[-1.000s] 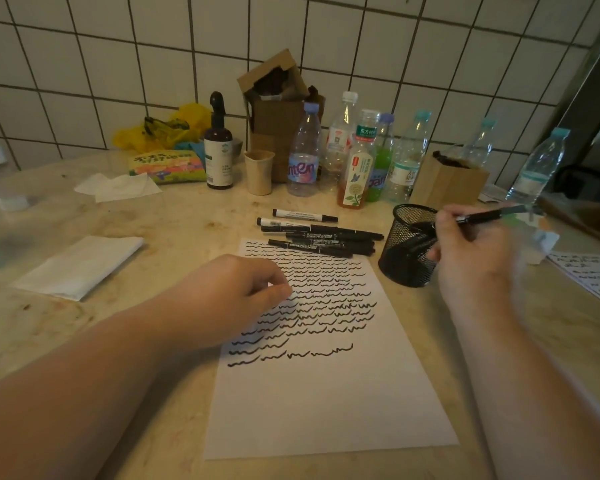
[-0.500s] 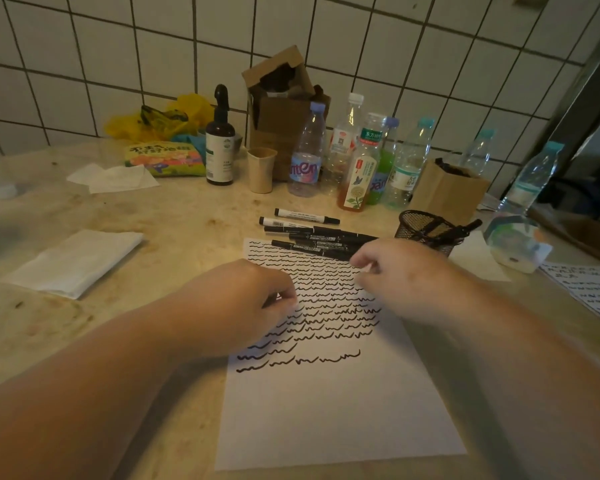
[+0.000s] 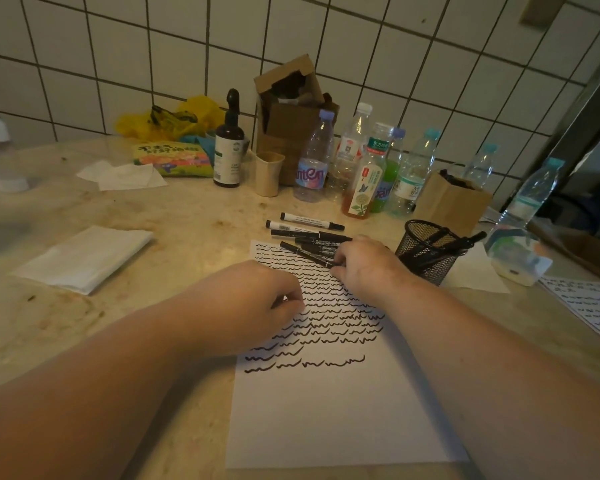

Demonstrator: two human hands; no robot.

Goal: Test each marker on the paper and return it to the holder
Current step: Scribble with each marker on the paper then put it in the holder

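Black markers (image 3: 309,233): about six loose at centre frame, just above the paper (image 3: 329,410) | mesh holder (image 3: 426,249) centre right: two visible inside | right hand (image 3: 364,263) had moved from mid-paper up to the nearest marker, fingers curled on it | left hand (image 3: 253,303) loosely curled, resting on paper, holding nothing.

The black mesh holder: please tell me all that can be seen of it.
The mesh holder is a round black cup that looks like wire mesh, with a solid rim. It stands upright on the table, right of the paper and close to the right hand; whether they touch is unclear. Several black markers lean inside, ends over the rim.
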